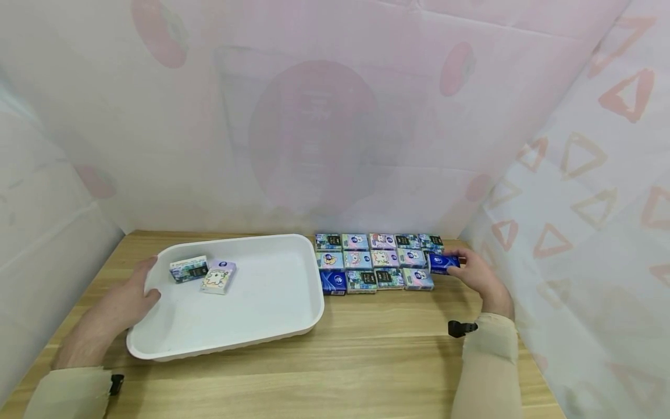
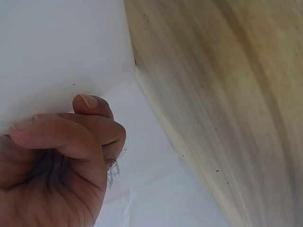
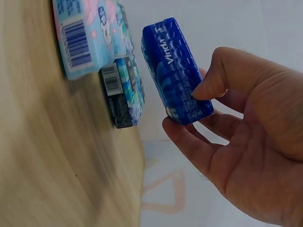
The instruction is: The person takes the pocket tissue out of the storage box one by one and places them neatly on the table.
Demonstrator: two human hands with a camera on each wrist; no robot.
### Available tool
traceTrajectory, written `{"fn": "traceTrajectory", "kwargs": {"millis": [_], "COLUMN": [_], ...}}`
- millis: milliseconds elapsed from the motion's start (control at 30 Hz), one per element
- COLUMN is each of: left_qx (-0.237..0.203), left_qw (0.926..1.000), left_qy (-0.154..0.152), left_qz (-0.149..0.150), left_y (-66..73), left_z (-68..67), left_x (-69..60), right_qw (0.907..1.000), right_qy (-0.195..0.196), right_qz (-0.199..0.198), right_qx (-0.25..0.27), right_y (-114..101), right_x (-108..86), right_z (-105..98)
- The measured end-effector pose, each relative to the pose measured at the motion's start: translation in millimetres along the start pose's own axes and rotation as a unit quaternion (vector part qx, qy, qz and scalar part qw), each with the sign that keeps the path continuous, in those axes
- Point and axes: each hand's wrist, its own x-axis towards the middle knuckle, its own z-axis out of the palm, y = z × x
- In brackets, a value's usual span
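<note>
My right hand (image 1: 477, 272) pinches a dark blue tissue pack (image 1: 441, 263) between thumb and fingers, at the right end of the rows of packs. In the right wrist view that blue pack (image 3: 171, 71) shows the word Vinda and is held up clear of the wooden surface. My left hand (image 1: 124, 298) grips the left rim of a white tray (image 1: 277, 291), thumb on the inner side. The left wrist view shows curled fingers (image 2: 61, 135) against the tray's white outside. Inside the tray are a dark floral pack (image 1: 189, 269) and a lilac-and-cream cartoon pack (image 1: 218, 278).
Several tissue packs stand in three rows right of the tray, among them a blue one (image 1: 334, 283) touching or close to the tray's edge and a pastel one (image 1: 417, 279). The wooden table (image 1: 356, 355) is bounded by printed white cloth walls (image 1: 209, 145).
</note>
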Motion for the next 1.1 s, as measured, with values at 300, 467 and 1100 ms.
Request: {"fn": "traceTrajectory", "kwargs": {"millis": [300,467,1100], "left_qx": [-0.002,-0.003,0.003], "left_qw": [1.0,1.0,1.0], "left_qy": [-0.002,-0.001,0.006], "left_qz": [0.001,0.001,0.004], "left_y": [-1.9,-3.4,-3.0], "left_z": [0.4,0.7,-0.1], "left_x": [1.0,1.9,1.4], "right_qw": [0.9994,0.9991,0.9979], "right_qy": [-0.02,-0.029,-0.002], "right_qz": [0.006,0.001,-0.041], "right_qx": [-0.027,-0.032,-0.05], "right_y": [17,22,72], "right_x": [-1.3,-2.3,28.9], "right_z": [-1,2,21]}}
